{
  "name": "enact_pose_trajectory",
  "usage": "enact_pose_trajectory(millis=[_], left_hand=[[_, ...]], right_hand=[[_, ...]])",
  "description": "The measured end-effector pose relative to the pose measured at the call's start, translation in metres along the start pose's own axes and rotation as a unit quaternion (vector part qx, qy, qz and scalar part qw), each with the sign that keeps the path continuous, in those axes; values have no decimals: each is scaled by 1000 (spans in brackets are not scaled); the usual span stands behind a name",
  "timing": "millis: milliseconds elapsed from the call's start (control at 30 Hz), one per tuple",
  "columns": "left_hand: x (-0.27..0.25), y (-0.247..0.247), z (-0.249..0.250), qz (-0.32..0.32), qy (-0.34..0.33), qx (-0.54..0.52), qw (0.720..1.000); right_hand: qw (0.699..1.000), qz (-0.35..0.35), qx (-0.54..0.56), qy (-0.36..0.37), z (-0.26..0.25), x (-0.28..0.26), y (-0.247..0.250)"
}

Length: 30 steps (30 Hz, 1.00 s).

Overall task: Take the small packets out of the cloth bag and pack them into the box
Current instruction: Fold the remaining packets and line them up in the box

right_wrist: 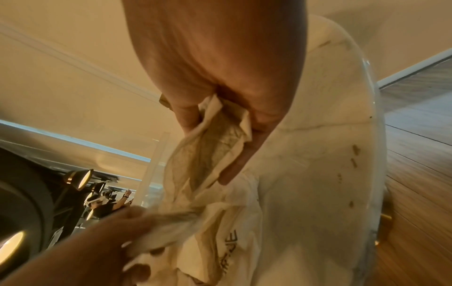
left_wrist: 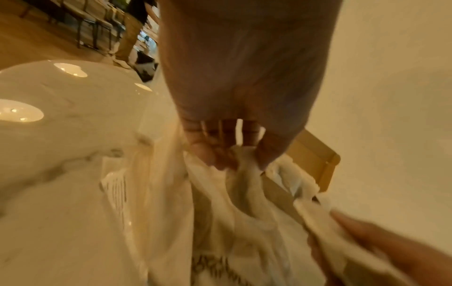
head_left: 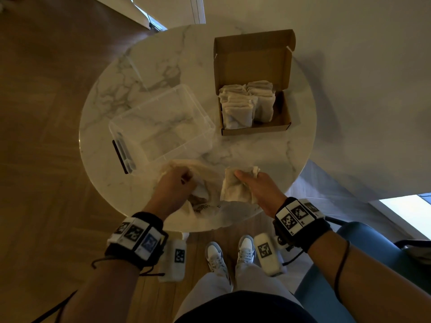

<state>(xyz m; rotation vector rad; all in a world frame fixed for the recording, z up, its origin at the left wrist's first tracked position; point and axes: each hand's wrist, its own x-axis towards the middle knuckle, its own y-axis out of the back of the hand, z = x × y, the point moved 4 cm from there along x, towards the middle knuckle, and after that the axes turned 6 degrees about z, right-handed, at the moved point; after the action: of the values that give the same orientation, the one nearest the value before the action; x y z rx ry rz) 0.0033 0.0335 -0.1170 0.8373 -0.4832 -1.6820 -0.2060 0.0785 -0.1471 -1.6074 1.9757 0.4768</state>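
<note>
L hand [head_left: 175, 183] gripped bag [head_left: 205, 183] cloth at table [head_left: 291, 159] near edge, fingers [left_wrist: 208, 154] curled round fabric. R hand [head_left: 256, 185] pinched 1 packet [head_left: 233, 190] just above bag. Box [head_left: 254, 129] at far-right edge, lid open, w/ packets stacked inside. Clear bin [head_left: 163, 127] left of box.
</note>
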Motion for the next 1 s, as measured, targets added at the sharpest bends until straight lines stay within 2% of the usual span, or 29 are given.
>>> enact_pose_trajectory(millis=[67,167,233,300,367,433,533,600,667,767,800,867,933,1000], left_hand=[[-2,12,12,-20,6,-101,995],[-7,18,33,-55,30,-282,957],[-9,13,43,-74,43,-314,946],[-9,5,53,-84,42,-268,959],[-8,-2,56,-62,48,-178,981],[-7,-5,51,-38,78,-126,988],[-14,-5,39,-78,122,-94,985],[-17,-3,36,-101,119,-78,985],[-16,3,39,-48,83,-79,992],[-12,18,52,87,-28,-57,994],[-12,22,57,109,-56,-66,990],[-13,26,63,95,-81,-109,986],[-13,27,66,35,-78,-150,985],[-14,26,70,-26,-81,-145,986]], right_hand=[[1000,5,-11,-5,0,0,-2],[998,10,-55,-1,0,1,-8],[997,2,-72,-3,-1,1,-14],[999,-27,-28,-31,1,1,-20],[995,-71,52,-49,2,-2,-26],[989,-101,100,-48,2,-5,-28],[988,-98,113,-37,-1,-9,-26],[992,-73,99,-30,0,-7,-23],[995,-48,78,-38,3,-6,-22],[997,-39,51,-40,5,-4,-23],[998,-30,43,-39,4,-5,-23],[999,-9,29,-36,3,-4,-20],[999,-15,25,-35,1,-5,-19],[999,-15,2,-48,-1,-5,-19]])
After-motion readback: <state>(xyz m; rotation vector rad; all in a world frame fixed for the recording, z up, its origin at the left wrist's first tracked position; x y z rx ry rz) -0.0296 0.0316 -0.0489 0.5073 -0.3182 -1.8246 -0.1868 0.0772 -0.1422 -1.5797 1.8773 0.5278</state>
